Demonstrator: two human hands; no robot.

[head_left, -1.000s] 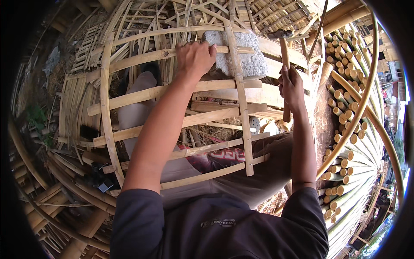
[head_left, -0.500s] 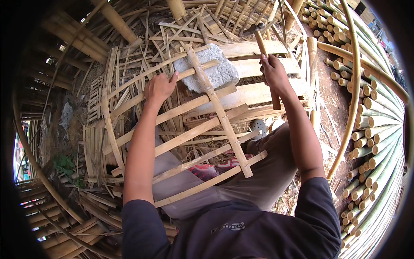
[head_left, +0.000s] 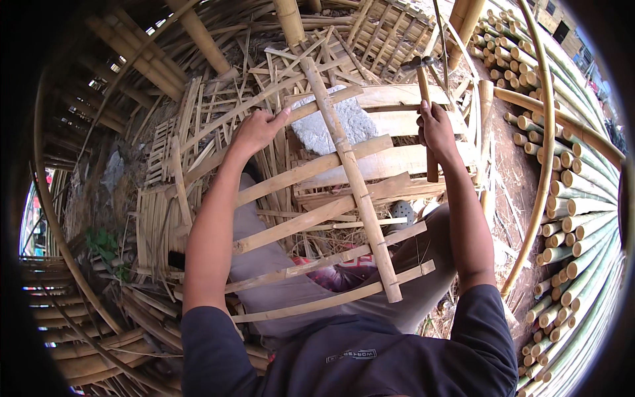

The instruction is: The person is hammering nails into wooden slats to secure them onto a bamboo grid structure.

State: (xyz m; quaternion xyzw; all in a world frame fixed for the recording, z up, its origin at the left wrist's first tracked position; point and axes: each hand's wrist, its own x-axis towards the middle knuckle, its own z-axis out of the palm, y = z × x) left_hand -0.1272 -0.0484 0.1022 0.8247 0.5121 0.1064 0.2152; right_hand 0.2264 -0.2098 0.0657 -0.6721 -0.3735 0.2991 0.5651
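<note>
My left hand [head_left: 259, 131] is closed around a bamboo slat [head_left: 324, 106] at the far side of a lattice of split bamboo. A single crosspiece [head_left: 356, 175] runs over several slats, whose right ends stick out past it. Beneath the lattice's far end lies a rough grey stone block [head_left: 354, 126], partly covered by the crosspiece and slat. My right hand [head_left: 435, 129] grips the wooden handle of a hammer [head_left: 423, 81], held upright to the right of the stone, its dark head up and apart from the lattice. The lattice's near slats [head_left: 331, 301] pass over my lap.
Wide split bamboo boards [head_left: 423, 124] lie beyond and right of the stone. Loose strips [head_left: 264, 86] litter the ground at the far left. Bamboo poles [head_left: 582, 198] are stacked on the right, behind a curved pole [head_left: 544, 132]. A bamboo post [head_left: 289, 23] stands at the back.
The lattice has shifted right over the stone and its crosspiece appears raised nearer to me. My left hand still holds the slat; the hammer stays raised. The whole view has shifted slightly.
</note>
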